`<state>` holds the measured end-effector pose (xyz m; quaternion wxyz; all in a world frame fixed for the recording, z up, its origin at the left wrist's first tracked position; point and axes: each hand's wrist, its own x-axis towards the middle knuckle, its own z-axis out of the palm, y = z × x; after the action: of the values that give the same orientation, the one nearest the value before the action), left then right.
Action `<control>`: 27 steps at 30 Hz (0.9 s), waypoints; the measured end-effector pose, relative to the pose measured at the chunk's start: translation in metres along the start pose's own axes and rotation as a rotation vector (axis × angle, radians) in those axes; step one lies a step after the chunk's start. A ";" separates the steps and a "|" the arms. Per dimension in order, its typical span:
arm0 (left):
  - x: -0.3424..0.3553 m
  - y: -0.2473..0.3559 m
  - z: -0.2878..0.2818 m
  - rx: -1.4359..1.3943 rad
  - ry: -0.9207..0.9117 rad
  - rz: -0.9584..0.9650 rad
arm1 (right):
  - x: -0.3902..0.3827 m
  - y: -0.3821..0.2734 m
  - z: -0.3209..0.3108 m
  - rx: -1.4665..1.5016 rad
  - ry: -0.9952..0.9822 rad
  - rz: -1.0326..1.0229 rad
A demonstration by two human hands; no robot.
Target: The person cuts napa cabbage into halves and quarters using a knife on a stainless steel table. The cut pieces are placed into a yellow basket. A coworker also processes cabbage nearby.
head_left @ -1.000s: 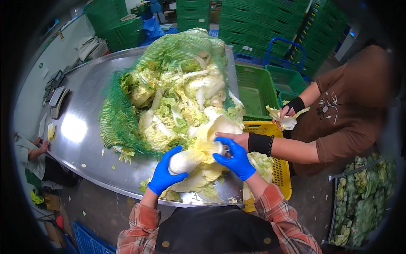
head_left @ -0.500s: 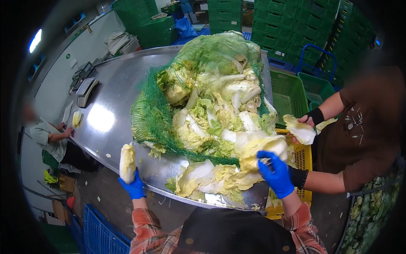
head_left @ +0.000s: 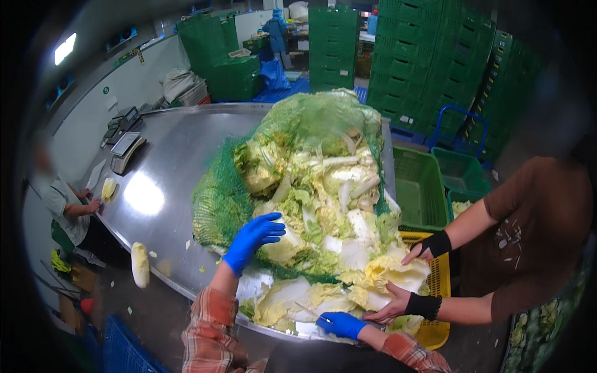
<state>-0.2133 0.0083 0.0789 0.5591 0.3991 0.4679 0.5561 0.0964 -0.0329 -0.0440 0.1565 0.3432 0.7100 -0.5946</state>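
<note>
L hand (head_left: 255, 241) is reaching by net (head_left: 214, 208), grip apart; R hand (head_left: 342, 325) is sitting by leaves (head_left: 281, 302) in front of net, can't tell grip. Leaves prob. light/floppy, ribs best hold.

Now the cabbage head (head_left: 140, 265) is out of my left hand (head_left: 252, 241), off by the table (head_left: 180, 230) edge, my right hand (head_left: 342, 325) down among loose leaves (head_left: 281, 303)!

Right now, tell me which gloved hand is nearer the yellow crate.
Right. The right hand is left of the yellow crate, by the loose leaves on the table; the left hand is farther left, open, by the netted leaves.
</note>
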 end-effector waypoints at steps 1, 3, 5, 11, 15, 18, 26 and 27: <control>0.026 -0.017 -0.006 0.181 0.064 -0.068 | -0.006 -0.004 -0.004 -0.043 0.036 -0.038; 0.078 -0.066 -0.056 0.578 0.302 0.004 | 0.002 0.014 0.005 -0.092 0.123 -0.167; 0.127 -0.077 -0.078 0.920 0.497 0.154 | 0.000 0.030 0.006 -0.041 0.232 -0.210; 0.220 -0.037 -0.059 1.640 0.580 0.312 | -0.005 0.058 0.014 0.068 0.367 -0.183; 0.281 -0.016 -0.056 1.791 0.508 0.291 | 0.001 0.046 -0.007 -0.040 0.374 -0.093; 0.300 -0.033 -0.096 1.692 0.602 0.373 | -0.019 0.047 -0.038 -0.298 0.493 0.085; 0.258 -0.080 -0.090 1.718 0.884 0.478 | -0.089 0.060 -0.167 -0.903 0.486 0.287; 0.255 -0.081 -0.089 1.690 0.845 0.524 | -0.094 0.063 -0.180 -0.964 0.487 0.304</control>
<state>-0.2933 0.2507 -0.0411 -0.2656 0.5273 0.7701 0.2415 0.2394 0.1141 0.0132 0.2112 0.4587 0.8597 -0.0772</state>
